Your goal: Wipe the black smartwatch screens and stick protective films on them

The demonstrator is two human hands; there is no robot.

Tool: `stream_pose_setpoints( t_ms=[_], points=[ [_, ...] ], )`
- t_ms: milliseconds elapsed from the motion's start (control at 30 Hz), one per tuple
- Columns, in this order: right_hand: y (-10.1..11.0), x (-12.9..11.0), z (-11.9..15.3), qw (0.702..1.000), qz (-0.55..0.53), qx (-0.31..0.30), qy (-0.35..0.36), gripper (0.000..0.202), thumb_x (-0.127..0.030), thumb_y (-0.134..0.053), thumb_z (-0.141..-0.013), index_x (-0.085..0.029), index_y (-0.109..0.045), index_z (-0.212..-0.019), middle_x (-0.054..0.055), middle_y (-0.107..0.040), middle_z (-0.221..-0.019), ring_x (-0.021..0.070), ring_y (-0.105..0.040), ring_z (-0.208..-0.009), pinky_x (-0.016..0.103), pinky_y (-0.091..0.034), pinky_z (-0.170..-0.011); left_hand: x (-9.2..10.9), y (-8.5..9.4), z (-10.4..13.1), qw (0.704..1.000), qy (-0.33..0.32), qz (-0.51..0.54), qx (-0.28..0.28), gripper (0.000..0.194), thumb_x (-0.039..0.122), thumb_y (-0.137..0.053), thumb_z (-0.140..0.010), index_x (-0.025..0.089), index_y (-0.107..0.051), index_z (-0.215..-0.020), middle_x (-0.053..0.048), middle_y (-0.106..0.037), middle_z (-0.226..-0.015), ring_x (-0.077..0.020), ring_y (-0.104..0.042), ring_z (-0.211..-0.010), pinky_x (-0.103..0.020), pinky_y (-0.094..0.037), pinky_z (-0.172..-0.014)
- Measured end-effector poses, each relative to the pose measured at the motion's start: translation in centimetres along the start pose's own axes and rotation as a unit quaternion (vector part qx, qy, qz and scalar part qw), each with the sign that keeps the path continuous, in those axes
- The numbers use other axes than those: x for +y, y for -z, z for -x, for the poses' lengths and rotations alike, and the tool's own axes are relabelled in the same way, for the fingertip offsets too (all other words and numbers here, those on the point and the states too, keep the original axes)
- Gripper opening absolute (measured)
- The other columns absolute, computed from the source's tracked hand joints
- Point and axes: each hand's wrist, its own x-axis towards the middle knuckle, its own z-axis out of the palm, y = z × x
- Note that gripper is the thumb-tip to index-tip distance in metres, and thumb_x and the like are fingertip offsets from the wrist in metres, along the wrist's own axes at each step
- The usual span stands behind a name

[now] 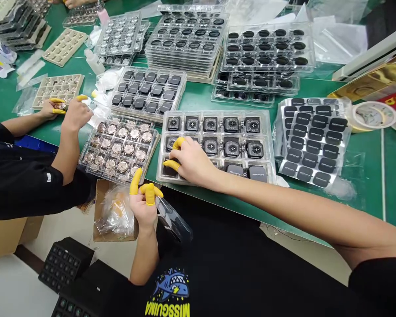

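Observation:
A clear plastic tray [214,115] holds black square watch cases [231,148] in rows, backs up in the far rows. Two dark grey covered pieces [257,173] lie in its near row. My right hand [193,163], with yellow finger cots, reaches into the tray's near left corner. Its thumb and fingers are curled down at the cells there; what they grip is hidden. Off the table's front edge, my left hand [144,204] pinches a strip of clear plastic film [174,220] that hangs against the black shirt. One of its fingers points up.
A tray of rose-gold watch heads [122,145] lies left, with a tray of black pieces [145,91] behind. Sticker sheets [312,145] and a tape roll [372,115] lie right. Stacked trays [185,57] stand behind. A co-worker's hands [75,112] work left. A carton [114,215] sits below.

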Motion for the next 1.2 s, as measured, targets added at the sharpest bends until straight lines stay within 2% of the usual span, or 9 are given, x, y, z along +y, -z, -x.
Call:
stream_pose_setpoints(
  t_ms=[167, 333, 433, 533, 633, 767, 900, 967, 1200],
  points=[
    [-1.5, 0.9, -0.3, 0.988, 0.086, 0.128, -0.006, 0.035, -0.036, -0.076, -0.105, -0.014, -0.072, -0.131, 0.026, -0.069, -0.130, 0.0432, -0.056, -0.124, 0.054, -0.049, -0.098, 0.1, -0.2, 0.2, 1.000, -0.004, 0.002, 0.004, 0.064, 0.060, -0.085, -0.098, 0.017, -0.075, -0.144, 0.003, -0.072, -0.061, -0.0104, -0.066, -0.051, -0.018, -0.051, -0.054],
    [0.6, 0.7, 3.9, 0.971, -0.102, 0.212, 0.032, 0.039, -0.049, -0.068, -0.111, -0.018, -0.064, -0.133, 0.021, -0.070, -0.132, 0.0359, -0.065, -0.120, 0.053, -0.056, -0.104, 0.3, -0.4, 0.8, 1.000, 0.002, -0.010, 0.007, 0.067, 0.065, -0.083, -0.098, 0.018, -0.073, -0.144, 0.004, -0.070, -0.061, -0.0114, -0.065, -0.050, -0.020, -0.047, -0.051],
    [0.1, -1.2, 9.9, 0.943, -0.297, 0.137, 0.063, 0.040, -0.061, -0.059, -0.115, -0.025, -0.064, -0.130, 0.009, -0.074, -0.113, 0.0241, -0.071, -0.097, 0.037, -0.060, -0.082, 0.4, -0.8, 1.6, 0.999, -0.007, -0.014, 0.044, 0.064, 0.065, -0.082, -0.099, 0.018, -0.073, -0.141, 0.005, -0.070, -0.062, -0.0104, -0.063, -0.050, -0.020, -0.048, -0.053],
    [-2.7, -3.1, 14.6, 0.934, -0.348, 0.071, 0.023, 0.068, -0.074, -0.080, -0.098, -0.024, -0.061, -0.140, 0.013, -0.078, -0.126, 0.0276, -0.076, -0.107, 0.039, -0.062, -0.088, 0.4, -1.8, 2.6, 0.995, -0.032, -0.012, 0.091, 0.062, 0.065, -0.082, -0.099, 0.018, -0.073, -0.138, 0.006, -0.067, -0.061, -0.0091, -0.059, -0.050, -0.020, -0.048, -0.054],
    [-4.9, -3.6, 16.2, 0.922, -0.382, 0.055, -0.042, 0.045, -0.061, -0.078, -0.103, -0.024, -0.066, -0.125, 0.008, -0.080, -0.112, 0.0235, -0.074, -0.094, 0.037, -0.061, -0.085, 0.2, -2.9, 3.5, 0.993, -0.052, 0.000, 0.107, 0.059, 0.064, -0.081, -0.101, 0.018, -0.074, -0.136, 0.008, -0.062, -0.059, -0.0079, -0.054, -0.049, -0.019, -0.045, -0.052],
    [-4.1, -1.8, 15.9, 0.888, -0.452, 0.039, -0.079, 0.032, -0.056, -0.074, -0.105, -0.024, -0.071, -0.107, 0.002, -0.074, -0.090, 0.0180, -0.065, -0.077, 0.031, -0.055, -0.073, 0.0, -3.2, 3.6, 0.998, -0.042, 0.056, -0.009, 0.059, 0.067, -0.072, -0.105, 0.017, -0.076, -0.135, 0.000, -0.074, -0.075, -0.0101, -0.063, -0.061, -0.020, -0.052, -0.060],
    [-0.6, 0.8, 15.4, 0.848, -0.511, 0.061, -0.130, 0.038, -0.060, -0.082, -0.098, -0.024, -0.074, -0.105, 0.003, -0.076, -0.097, 0.0182, -0.068, -0.083, 0.031, -0.057, -0.078, 1.0, -2.9, 2.5, 0.974, 0.026, 0.060, -0.215, 0.074, 0.070, -0.086, -0.092, 0.019, -0.073, -0.144, -0.014, -0.085, -0.118, -0.0186, -0.079, -0.091, -0.028, -0.066, -0.083],
    [1.0, 2.0, 15.3, 0.833, -0.538, 0.034, -0.125, 0.038, -0.059, -0.082, -0.098, -0.023, -0.075, -0.106, 0.004, -0.078, -0.103, 0.0189, -0.071, -0.087, 0.033, -0.060, -0.083, 1.9, -3.3, 1.8, 0.955, 0.077, 0.021, -0.286, 0.073, 0.057, -0.097, -0.087, 0.020, -0.073, -0.145, -0.011, -0.087, -0.112, -0.0194, -0.082, -0.092, -0.029, -0.067, -0.086],
    [2.3, 4.1, 17.0, 0.829, -0.532, 0.067, -0.157, 0.058, -0.054, -0.092, -0.089, -0.030, -0.066, -0.134, 0.005, -0.078, -0.118, 0.0242, -0.077, -0.101, 0.037, -0.064, -0.087, 3.6, -7.0, 1.5, 0.977, 0.106, -0.027, -0.184, 0.047, 0.054, -0.098, -0.084, 0.019, -0.085, -0.112, -0.002, -0.083, -0.083, -0.0153, -0.078, -0.066, -0.025, -0.066, -0.063]
  ],
)
